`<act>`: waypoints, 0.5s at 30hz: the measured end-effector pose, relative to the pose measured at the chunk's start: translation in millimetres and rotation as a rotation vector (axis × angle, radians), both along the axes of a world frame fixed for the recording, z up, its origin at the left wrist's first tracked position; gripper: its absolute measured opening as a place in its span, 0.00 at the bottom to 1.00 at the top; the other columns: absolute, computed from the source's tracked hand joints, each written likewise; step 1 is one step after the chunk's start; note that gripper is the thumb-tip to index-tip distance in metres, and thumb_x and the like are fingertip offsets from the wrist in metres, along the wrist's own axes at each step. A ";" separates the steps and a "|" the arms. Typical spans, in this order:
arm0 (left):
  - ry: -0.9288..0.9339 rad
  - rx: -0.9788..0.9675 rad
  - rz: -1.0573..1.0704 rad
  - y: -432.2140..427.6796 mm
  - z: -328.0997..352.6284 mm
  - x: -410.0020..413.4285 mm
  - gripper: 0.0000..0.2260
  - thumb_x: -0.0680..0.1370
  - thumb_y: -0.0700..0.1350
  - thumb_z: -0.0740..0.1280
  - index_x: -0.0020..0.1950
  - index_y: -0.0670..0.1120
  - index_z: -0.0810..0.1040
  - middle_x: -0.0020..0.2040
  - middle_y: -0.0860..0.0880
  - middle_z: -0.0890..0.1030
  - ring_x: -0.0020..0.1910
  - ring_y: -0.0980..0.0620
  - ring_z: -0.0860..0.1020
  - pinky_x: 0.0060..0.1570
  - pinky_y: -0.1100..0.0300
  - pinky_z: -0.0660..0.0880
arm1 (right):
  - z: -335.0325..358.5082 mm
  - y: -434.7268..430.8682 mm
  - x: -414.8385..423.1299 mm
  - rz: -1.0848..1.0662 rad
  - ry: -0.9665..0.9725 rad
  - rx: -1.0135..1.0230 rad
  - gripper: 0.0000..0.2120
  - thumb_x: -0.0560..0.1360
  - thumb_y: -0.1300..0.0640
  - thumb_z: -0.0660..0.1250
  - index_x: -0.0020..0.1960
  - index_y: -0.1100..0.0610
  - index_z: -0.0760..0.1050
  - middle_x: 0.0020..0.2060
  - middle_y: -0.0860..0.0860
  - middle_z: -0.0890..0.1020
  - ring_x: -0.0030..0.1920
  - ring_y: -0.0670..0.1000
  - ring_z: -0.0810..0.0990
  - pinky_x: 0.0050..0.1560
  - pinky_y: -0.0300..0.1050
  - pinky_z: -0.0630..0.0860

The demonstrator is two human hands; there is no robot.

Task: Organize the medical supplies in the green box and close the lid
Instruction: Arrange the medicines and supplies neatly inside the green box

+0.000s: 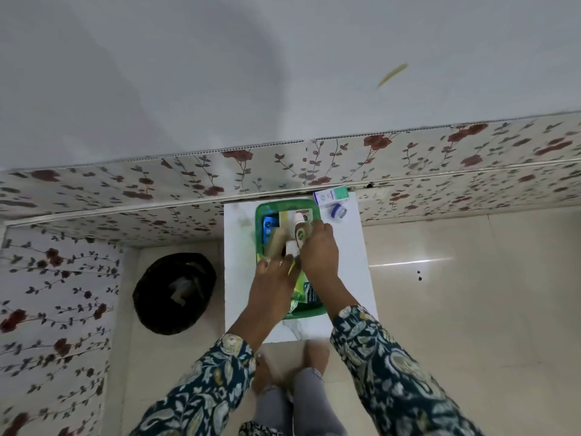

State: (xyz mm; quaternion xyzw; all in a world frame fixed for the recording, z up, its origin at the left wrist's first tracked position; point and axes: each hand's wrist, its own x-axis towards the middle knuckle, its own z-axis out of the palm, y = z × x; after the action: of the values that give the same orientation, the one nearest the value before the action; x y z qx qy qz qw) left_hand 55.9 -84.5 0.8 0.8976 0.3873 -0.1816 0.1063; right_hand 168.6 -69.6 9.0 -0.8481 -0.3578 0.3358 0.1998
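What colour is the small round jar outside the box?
Blue and white, small round jar, seen in the head view.

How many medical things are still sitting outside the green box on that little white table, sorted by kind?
Small cartons: 1, the white and teal carton at the table's far right corner.
Small round jars: 1, the blue and white jar just in front of it.
Total outside the green box: 2.
Both hands are busy inside the box, whose contents are too jumbled to count.

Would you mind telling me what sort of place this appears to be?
Probably a room in a home: floral wall panels under a plain wall, glossy floor tiles, a black bin beside a small white table.
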 end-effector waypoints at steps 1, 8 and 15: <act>-0.026 0.004 0.004 -0.9 -2.7 -0.3 0.32 0.49 0.38 0.77 0.53 0.45 0.81 0.49 0.46 0.84 0.47 0.45 0.83 0.40 0.50 0.79 | -1.0 0.7 -4.6 0.025 -0.014 0.000 0.16 0.74 0.68 0.60 0.61 0.63 0.68 0.58 0.62 0.73 0.57 0.63 0.76 0.52 0.52 0.74; -0.076 -0.053 -0.019 -15.9 -12.3 -4.2 0.30 0.50 0.39 0.78 0.53 0.43 0.80 0.48 0.45 0.84 0.45 0.45 0.83 0.41 0.52 0.80 | -4.4 -14.3 -11.7 0.120 -0.095 -0.014 0.18 0.74 0.67 0.60 0.63 0.62 0.67 0.61 0.60 0.72 0.60 0.60 0.73 0.55 0.51 0.73; -0.059 -0.153 0.117 -7.0 -7.7 -4.1 0.28 0.70 0.37 0.69 0.69 0.42 0.66 0.67 0.43 0.72 0.64 0.43 0.72 0.58 0.48 0.72 | -8.3 -10.7 -11.1 0.463 -0.327 -0.191 0.23 0.77 0.66 0.57 0.71 0.60 0.58 0.65 0.61 0.69 0.63 0.60 0.69 0.54 0.50 0.75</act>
State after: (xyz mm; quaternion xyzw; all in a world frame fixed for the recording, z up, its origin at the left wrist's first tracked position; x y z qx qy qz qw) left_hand 51.8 -91.6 -6.9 0.8678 0.4207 -0.1777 0.1960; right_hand 157.4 -80.4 0.7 -0.8016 -0.5361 0.2637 -0.0230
